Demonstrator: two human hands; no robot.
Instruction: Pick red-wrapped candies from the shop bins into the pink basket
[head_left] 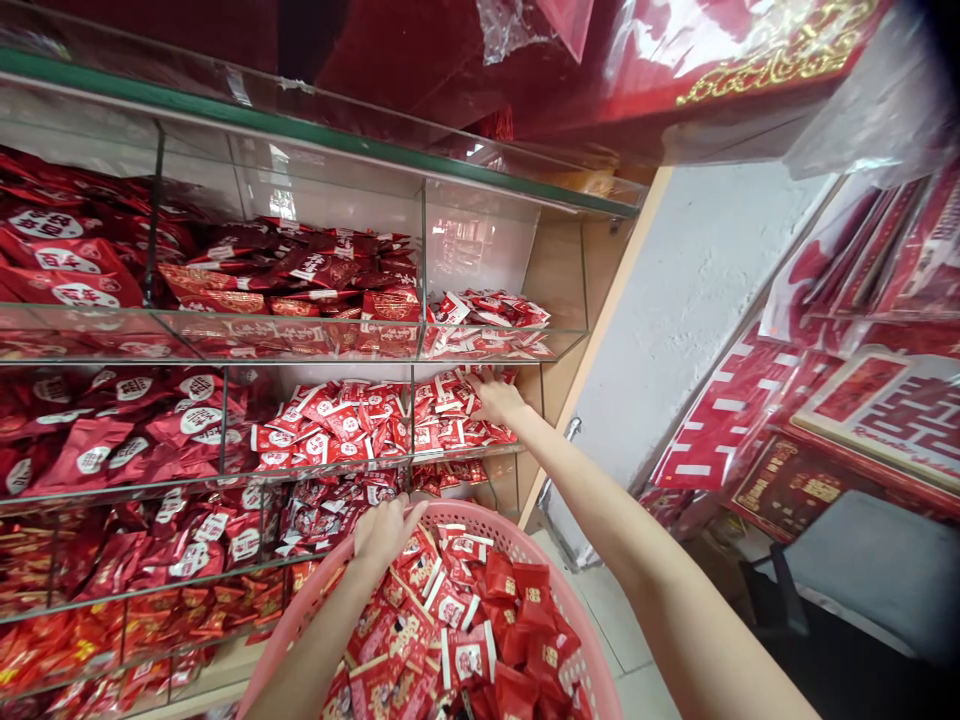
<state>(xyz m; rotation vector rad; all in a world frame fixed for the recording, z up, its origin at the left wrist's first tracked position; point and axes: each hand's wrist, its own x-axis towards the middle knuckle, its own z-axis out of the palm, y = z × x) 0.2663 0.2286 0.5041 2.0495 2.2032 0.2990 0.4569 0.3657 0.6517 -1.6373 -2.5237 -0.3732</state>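
Note:
A pink plastic basket point(592, 640) full of small red packets point(469, 655) stands in front of the glass shelves. My left hand point(384, 532) is closed on the basket's far rim, just below a shelf edge. My right hand point(495, 398) reaches into a right-hand compartment of the middle shelf and rests among red-and-white packets point(442, 400); its fingertips are partly lost among them, and whether it grips one is unclear. Left of the glass divider lies another pile of red-and-white packets point(345, 420).
Glass shelves point(315, 340) with dividers hold red packets at several levels. A large red box point(720, 90) juts out overhead. Right of the wooden side panel point(600, 320) are a white wall, hanging red decorations point(735, 410) and a dark chair point(862, 590).

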